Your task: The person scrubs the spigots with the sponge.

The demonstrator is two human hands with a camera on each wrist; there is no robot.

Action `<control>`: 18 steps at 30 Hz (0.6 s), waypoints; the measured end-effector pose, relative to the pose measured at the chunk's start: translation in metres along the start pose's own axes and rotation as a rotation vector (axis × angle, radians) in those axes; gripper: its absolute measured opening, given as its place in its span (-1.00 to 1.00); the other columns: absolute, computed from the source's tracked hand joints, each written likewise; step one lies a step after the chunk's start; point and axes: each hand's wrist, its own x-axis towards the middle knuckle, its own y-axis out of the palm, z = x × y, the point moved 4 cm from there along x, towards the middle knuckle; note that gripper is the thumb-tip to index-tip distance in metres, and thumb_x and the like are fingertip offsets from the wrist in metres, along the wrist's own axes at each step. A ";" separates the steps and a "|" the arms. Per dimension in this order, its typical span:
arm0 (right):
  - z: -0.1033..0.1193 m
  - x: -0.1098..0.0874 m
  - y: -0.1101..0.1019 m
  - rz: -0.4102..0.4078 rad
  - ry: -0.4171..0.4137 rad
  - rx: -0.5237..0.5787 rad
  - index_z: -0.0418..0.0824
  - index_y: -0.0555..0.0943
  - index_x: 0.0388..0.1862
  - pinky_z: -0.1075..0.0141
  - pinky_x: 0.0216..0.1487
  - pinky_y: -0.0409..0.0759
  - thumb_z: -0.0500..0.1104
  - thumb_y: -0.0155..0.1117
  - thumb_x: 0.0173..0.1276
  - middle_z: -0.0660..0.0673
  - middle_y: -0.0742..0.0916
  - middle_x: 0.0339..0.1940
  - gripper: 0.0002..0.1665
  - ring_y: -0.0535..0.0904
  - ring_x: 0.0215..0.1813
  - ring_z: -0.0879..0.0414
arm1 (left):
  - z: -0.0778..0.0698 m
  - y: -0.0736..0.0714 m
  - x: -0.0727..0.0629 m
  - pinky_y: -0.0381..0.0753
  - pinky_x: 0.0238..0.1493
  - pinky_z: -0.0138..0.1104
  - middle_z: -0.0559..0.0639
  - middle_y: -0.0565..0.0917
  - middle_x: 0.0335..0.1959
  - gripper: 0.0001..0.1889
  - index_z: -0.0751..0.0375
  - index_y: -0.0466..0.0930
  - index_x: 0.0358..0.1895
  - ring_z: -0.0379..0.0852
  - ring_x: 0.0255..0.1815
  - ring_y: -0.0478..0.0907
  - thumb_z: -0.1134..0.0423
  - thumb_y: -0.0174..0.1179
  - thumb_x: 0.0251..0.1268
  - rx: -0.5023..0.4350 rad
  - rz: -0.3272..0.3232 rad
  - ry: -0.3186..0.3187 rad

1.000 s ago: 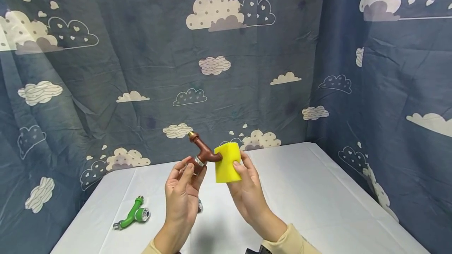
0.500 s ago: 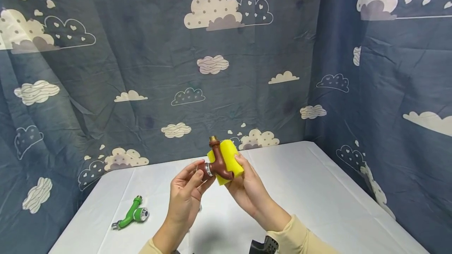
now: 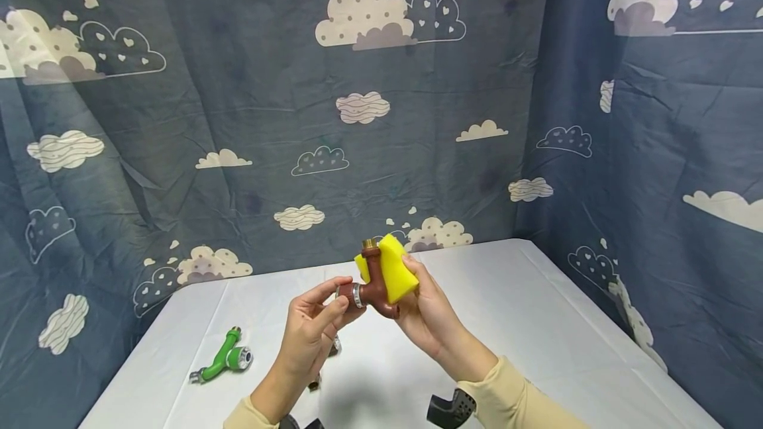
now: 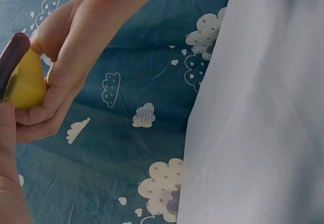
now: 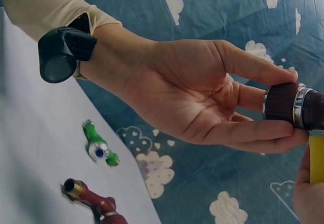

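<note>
Above the table, my left hand [image 3: 306, 333] pinches the ribbed knob of a brown tap [image 3: 375, 286], thumb on the near side. The tap's brass threaded inlet points up and its spout points down to the right. My right hand [image 3: 432, 320] holds a yellow sponge [image 3: 398, 271] against the tap's far and right side; some yellow also shows left of the pipe. In the right wrist view the left fingers curl round the knob [image 5: 283, 102]. The left wrist view shows the sponge [image 4: 30, 82] in the right hand, behind the dark spout. Most right fingertips are hidden.
A green tap [image 3: 223, 359] lies on the white table [image 3: 536, 349] at the left. Another tap, reddish brown [image 5: 98, 203], lies near it, mostly hidden behind the left hand in the head view. Cloud-printed curtains [image 3: 387, 171] enclose the table's back and sides.
The tap has turned from leaning left to nearly upright and shifted right. The sponge moved from the spout's end to behind the tap's pipe and tilted. Both hands keep their hold.
</note>
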 end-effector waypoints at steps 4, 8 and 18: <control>0.001 0.001 0.001 0.013 0.003 0.006 0.01 0.23 0.61 0.36 0.01 0.60 0.12 -0.17 0.78 -0.07 0.55 0.37 -0.45 0.63 0.25 0.08 | 0.000 -0.002 -0.001 0.81 0.22 -0.17 -0.03 0.71 0.14 -0.62 0.03 0.78 0.16 -0.18 0.06 0.81 0.54 0.10 0.59 -0.001 -0.007 0.021; 0.005 0.003 0.001 0.023 -0.012 0.012 -0.07 0.19 0.64 0.35 0.23 0.67 0.13 -0.14 0.78 -0.10 0.52 0.40 -0.39 0.63 0.31 0.07 | 0.003 -0.001 -0.002 0.81 0.22 -0.17 -0.04 0.73 0.14 -0.61 0.06 0.77 0.18 -0.18 0.06 0.81 0.55 0.10 0.58 -0.011 0.018 0.033; 0.017 0.001 -0.011 0.025 -0.068 -0.071 -0.04 0.18 0.66 0.40 0.40 0.63 0.04 -0.14 0.78 -0.11 0.47 0.45 -0.42 0.52 0.39 0.03 | 0.007 -0.002 -0.003 0.83 0.16 -0.18 -0.02 0.72 0.11 -0.64 0.08 0.78 0.16 -0.13 0.05 0.83 0.53 0.16 0.54 0.075 0.102 -0.012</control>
